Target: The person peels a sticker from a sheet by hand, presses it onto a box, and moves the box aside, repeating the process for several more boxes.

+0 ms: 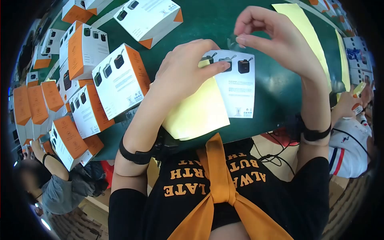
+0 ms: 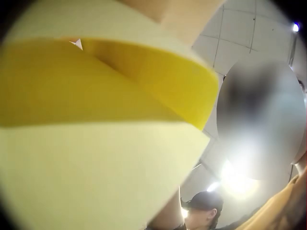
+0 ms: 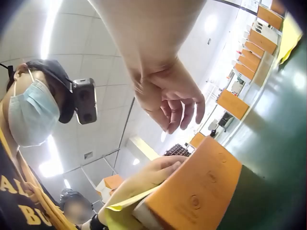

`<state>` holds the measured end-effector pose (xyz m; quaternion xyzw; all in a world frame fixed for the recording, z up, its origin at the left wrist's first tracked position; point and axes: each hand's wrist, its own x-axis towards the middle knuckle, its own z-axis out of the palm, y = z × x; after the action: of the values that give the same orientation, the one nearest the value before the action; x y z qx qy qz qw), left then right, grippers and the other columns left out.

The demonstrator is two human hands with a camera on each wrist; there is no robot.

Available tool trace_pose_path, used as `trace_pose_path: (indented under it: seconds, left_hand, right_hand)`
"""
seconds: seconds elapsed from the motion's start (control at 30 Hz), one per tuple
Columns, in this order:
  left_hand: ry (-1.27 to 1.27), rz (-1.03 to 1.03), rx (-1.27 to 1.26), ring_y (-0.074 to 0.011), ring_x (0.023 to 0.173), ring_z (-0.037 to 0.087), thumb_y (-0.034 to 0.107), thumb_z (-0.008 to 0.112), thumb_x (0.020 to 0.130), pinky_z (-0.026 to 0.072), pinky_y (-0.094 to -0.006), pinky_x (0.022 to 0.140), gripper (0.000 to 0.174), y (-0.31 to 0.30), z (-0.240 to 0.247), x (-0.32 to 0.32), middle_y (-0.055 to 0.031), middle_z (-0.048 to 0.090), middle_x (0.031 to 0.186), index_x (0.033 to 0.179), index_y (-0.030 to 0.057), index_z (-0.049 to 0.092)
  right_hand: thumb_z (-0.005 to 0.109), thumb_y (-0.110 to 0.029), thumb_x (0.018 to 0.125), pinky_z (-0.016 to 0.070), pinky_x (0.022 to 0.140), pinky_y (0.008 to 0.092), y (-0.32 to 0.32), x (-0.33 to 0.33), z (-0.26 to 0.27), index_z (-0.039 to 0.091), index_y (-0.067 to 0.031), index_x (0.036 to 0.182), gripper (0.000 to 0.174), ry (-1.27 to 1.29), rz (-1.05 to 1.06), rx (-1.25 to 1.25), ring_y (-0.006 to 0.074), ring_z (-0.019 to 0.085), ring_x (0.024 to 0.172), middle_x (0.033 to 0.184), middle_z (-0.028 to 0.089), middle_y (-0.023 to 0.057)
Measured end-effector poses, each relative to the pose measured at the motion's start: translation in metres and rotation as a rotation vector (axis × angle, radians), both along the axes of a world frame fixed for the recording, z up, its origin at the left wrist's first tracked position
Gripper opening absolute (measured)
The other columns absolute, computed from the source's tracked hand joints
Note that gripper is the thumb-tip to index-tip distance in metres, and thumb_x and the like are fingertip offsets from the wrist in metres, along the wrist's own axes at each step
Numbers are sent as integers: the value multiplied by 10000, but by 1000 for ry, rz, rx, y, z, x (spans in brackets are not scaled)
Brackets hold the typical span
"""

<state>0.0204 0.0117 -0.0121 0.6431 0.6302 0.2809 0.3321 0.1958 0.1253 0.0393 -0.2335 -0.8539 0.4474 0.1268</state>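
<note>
In the head view, my left hand (image 1: 188, 68) grips a white box (image 1: 240, 88) with orange sides, its thumb across the speaker pictures printed on the face. A yellow sheet (image 1: 198, 112) is caught beneath that palm and covers the box's left part. The sheet bends close before the left wrist camera, its yellow surface (image 2: 158, 81) filling much of that view. Above the box's far right corner, my right hand (image 1: 276, 42) pinches a small clear sticker (image 1: 231, 44) between thumb and forefinger. The right wrist view shows the box's orange side (image 3: 201, 187) with the left hand over it.
Several similar boxes (image 1: 120, 80) stand to the left, and another box (image 1: 148, 20) lies at the back. A second yellow sheet (image 1: 304, 32) is on the green table (image 1: 276, 100) at the right. Other people (image 1: 60, 192) sit at both sides.
</note>
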Motion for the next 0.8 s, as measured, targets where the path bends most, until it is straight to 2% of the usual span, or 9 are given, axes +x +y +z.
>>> trace_pose_path:
  seconds: [0.03, 0.1, 0.13, 0.23, 0.37, 0.67, 0.73, 0.77, 0.8]
  left_hand:
    - [-4, -5, -13, -248, 811, 613, 271, 673, 815, 468, -335, 730, 369, 0, 0, -1, -162, 635, 921, 1046, -6, 598]
    - [-56, 14, -60, -226, 772, 614, 282, 677, 811, 461, -311, 688, 365, 0, 2, -2, -144, 634, 849, 1010, -13, 597]
    - [-61, 8, -68, -226, 772, 614, 282, 677, 811, 461, -311, 688, 365, 0, 3, -1, -144, 634, 849, 1010, -13, 597]
    - [-45, 19, -53, -206, 753, 614, 281, 682, 806, 461, -302, 664, 362, 1, 5, 0, -135, 627, 832, 1003, -9, 592]
    - [-60, 29, -60, -183, 725, 617, 271, 684, 806, 466, -289, 642, 349, 1, 5, 1, -118, 632, 826, 995, -7, 592]
    - [-58, 14, 1, -160, 693, 623, 269, 687, 804, 473, -273, 621, 348, 2, 1, 5, -114, 640, 815, 992, -10, 597]
    - [-49, 18, 14, -158, 693, 625, 271, 688, 803, 473, -272, 621, 349, 2, 2, 7, -118, 641, 812, 988, -11, 598]
    - [-52, 32, -18, -163, 717, 630, 259, 698, 795, 478, -274, 631, 352, 3, 4, 7, -125, 644, 826, 992, -12, 591]
    - [-54, 49, -44, -169, 740, 635, 248, 708, 786, 482, -276, 641, 357, 3, 6, 7, -132, 647, 840, 997, -12, 584]
  right_hand:
    - [636, -53, 812, 450, 751, 246, 0, -4, 2, 578, 0, 897, 115, -4, -5, -13, 126, 550, 821, 835, 581, 23]
    - [611, -31, 833, 463, 773, 273, 0, -12, 13, 434, 19, 1203, 413, -45, 76, -112, 110, 576, 754, 742, 612, 55]
    - [609, -13, 830, 443, 823, 280, 4, -13, 12, 376, 19, 1255, 486, -67, 110, -166, 114, 570, 777, 767, 610, 54]
    - [612, -25, 833, 444, 813, 279, 9, -20, 14, 389, 20, 1246, 471, -288, 39, -236, 118, 567, 774, 766, 606, 49]
    - [615, -41, 834, 444, 800, 280, 18, -14, -1, 386, 20, 1250, 479, -220, 141, -201, 117, 565, 781, 770, 605, 53]
    - [590, -33, 826, 456, 710, 325, 13, -17, 19, 385, 13, 1219, 445, -385, 171, -220, 198, 584, 750, 773, 607, 92]
    - [613, -45, 826, 476, 671, 305, 1, -8, -1, 487, 33, 1119, 329, -453, 124, 727, 180, 597, 732, 774, 621, 95]
    - [613, -45, 826, 476, 671, 305, 1, -7, -7, 487, 33, 1119, 329, -453, 122, 727, 180, 597, 732, 774, 621, 95]
    - [637, -74, 812, 459, 687, 292, 3, -7, -12, 544, 10, 987, 215, -317, 64, 605, 179, 573, 759, 795, 607, 67]
